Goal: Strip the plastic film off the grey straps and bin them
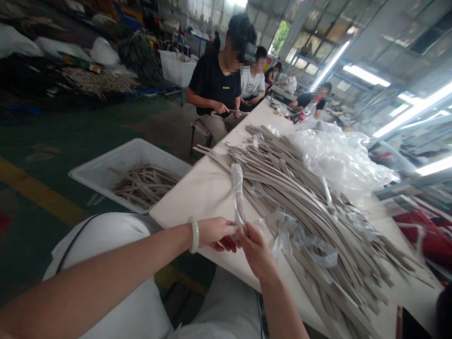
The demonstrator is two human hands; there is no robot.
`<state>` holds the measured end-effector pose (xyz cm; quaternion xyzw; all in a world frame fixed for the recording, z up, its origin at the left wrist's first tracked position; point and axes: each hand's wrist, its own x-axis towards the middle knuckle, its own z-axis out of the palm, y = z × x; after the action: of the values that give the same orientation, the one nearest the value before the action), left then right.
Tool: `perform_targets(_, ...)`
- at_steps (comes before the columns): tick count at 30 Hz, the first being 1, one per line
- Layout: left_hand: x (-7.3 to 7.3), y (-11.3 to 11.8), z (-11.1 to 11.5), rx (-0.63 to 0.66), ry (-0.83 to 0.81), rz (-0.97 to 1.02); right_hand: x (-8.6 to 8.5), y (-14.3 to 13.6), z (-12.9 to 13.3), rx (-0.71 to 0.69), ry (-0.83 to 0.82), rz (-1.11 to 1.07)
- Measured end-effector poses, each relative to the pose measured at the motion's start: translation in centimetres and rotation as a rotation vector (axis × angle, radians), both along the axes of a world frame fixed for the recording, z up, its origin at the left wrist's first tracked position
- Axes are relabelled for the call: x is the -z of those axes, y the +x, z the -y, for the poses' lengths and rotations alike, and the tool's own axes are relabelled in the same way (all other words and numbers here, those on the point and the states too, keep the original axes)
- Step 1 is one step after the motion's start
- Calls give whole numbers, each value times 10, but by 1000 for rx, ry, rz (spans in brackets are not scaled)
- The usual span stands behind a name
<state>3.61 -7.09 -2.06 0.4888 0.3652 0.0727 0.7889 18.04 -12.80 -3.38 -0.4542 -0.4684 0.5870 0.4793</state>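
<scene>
My left hand (219,234), with a pale green bangle on its wrist, pinches the lower part of a shiny whitish plastic strip (238,193) over the table's near edge. My right hand (254,247) grips the same strip at its lower end, its fingertips touching those of my left hand. The strip stands up from my hands, its free end pointing away from me. To the right of my hands lies a big pile of long grey-beige strips (289,183), with bits of clear plastic (318,249) among them.
A white bin (102,162) holding similar strips stands left of the white table (190,197). Crumpled clear plastic (339,155) lies behind the pile. A person in a dark shirt (215,84) sits at the table's far left side, with others beyond. A dark object (411,325) is at lower right.
</scene>
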Motion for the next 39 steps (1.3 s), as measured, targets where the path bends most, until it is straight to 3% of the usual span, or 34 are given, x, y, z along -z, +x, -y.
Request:
perform_targets(3,-10,-21,-18,264,34,-108,5,-2,6,19,2,36)
perform_targets(5,-12,-31,-30,248,115,-181,8,-3,8,75,-7,154)
perform_targets(8,-7,-27,-38,-203,237,-105,15,-2,9,89,-47,413)
perform_targets(11,2,-4,-31,-596,173,139,23,-5,8,93,-97,509)
perform_targets(16,1,21,-25,-884,-34,511,35,-24,13,194,-48,555)
perform_targets(19,-12,4,-55,-1049,-109,651,38,-37,31,167,83,686)
perform_targets(22,-26,-28,-94,-1188,-121,645,36,-38,50,110,194,826)
perform_targets(24,-31,-44,-106,-1181,-124,606,33,-30,54,113,248,907)
perform_targets(27,-27,-46,-89,-1038,-171,411,25,-11,43,153,314,1017)
perform_targets(31,-9,-19,-33,-512,-420,157,13,-2,19,107,391,1066)
perform_targets(33,-1,-2,-13,-409,-459,200,11,-7,13,56,376,1038)
perform_targets(36,1,15,-9,-674,-406,320,14,-21,15,88,310,1009)
perform_targets(39,-7,12,-32,-908,-321,436,20,-30,29,142,297,1001)
